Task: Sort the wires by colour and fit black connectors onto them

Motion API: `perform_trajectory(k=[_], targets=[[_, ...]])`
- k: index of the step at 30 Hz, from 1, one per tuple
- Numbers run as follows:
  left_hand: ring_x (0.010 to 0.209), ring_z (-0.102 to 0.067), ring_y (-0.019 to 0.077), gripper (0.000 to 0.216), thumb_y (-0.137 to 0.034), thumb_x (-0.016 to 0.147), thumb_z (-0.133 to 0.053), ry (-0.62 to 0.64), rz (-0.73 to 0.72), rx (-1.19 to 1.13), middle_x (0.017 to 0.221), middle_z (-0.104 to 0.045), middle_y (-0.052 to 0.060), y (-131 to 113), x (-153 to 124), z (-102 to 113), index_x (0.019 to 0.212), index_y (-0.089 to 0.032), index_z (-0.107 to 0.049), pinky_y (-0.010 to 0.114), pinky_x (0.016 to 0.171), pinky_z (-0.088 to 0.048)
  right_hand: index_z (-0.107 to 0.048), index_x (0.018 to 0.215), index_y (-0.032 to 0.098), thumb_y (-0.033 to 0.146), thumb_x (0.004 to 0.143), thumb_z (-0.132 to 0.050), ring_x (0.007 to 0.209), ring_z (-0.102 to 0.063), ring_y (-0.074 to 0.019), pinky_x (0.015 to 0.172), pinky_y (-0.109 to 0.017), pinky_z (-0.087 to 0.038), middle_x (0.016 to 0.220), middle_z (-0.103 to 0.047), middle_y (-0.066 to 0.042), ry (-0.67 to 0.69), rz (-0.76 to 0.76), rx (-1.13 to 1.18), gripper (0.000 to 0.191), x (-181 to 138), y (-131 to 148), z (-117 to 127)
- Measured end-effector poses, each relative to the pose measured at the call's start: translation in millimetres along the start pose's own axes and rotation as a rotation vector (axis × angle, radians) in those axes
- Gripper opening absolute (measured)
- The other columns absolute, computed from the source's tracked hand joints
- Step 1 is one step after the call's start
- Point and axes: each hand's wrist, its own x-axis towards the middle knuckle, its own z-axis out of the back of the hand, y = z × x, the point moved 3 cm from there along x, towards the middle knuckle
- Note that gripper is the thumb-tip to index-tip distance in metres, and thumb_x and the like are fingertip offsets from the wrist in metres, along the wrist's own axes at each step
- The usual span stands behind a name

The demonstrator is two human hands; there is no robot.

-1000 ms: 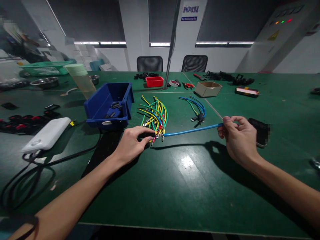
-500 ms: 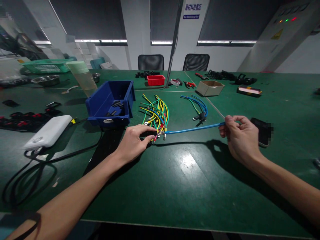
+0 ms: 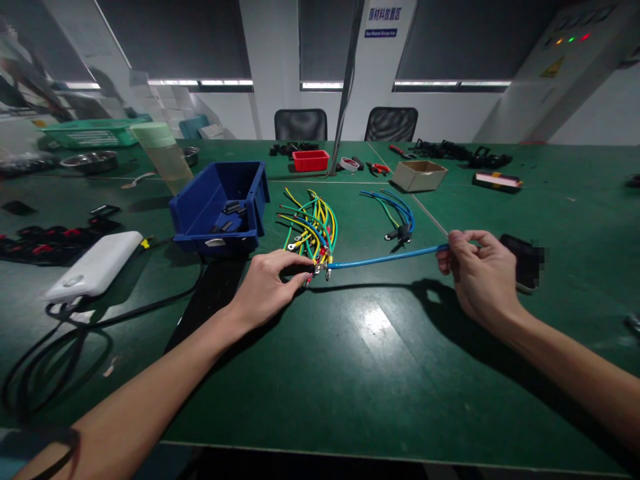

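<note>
A blue wire (image 3: 385, 258) is stretched nearly level between my two hands, above the green table. My right hand (image 3: 483, 270) pinches its right end between thumb and fingers. The wire's left end carries a metal ring terminal (image 3: 321, 268). There my left hand (image 3: 267, 283) is closed, thumb and fingers around a small black piece (image 3: 299, 270) that meets the terminal. Just behind lies a bunch of yellow-green and blue wires (image 3: 320, 220) with ring terminals. Farther right rests a smaller group of blue wires (image 3: 407, 213) with a black piece (image 3: 400, 233) at their terminals.
A blue bin (image 3: 217, 237) holds several small black parts. Left of it are a white power bank (image 3: 95, 267) with black cables and a bottle (image 3: 163, 157). A cardboard box (image 3: 419, 177), red tray (image 3: 311, 161), pliers (image 3: 379, 169) and black phone-like object (image 3: 520, 263) also lie around.
Both hands and the blue wire keep almost the same position. The whole view has shifted very slightly.
</note>
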Motion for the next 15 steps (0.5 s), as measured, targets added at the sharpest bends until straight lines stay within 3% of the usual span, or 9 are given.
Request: perform_trajectory(k=[15], targets=[[0.075, -0.066, 0.0156, 0.016, -0.018, 0.078, -0.064, 0.001, -0.021, -0.002, 0.087, -0.072, 0.004, -3.0, -0.3, 1.4, 0.092, -0.019, -0.071, 0.029, 0.074, -0.053, -0.048, 0.077, 0.020, 0.038, 0.068, -0.077, 0.042, -0.049, -0.0098, 0.039, -0.020, -0.036, 0.052, -0.058, 0.002, 0.009, -0.020, -0.014, 0.036, -2.5, 1.8, -1.0]])
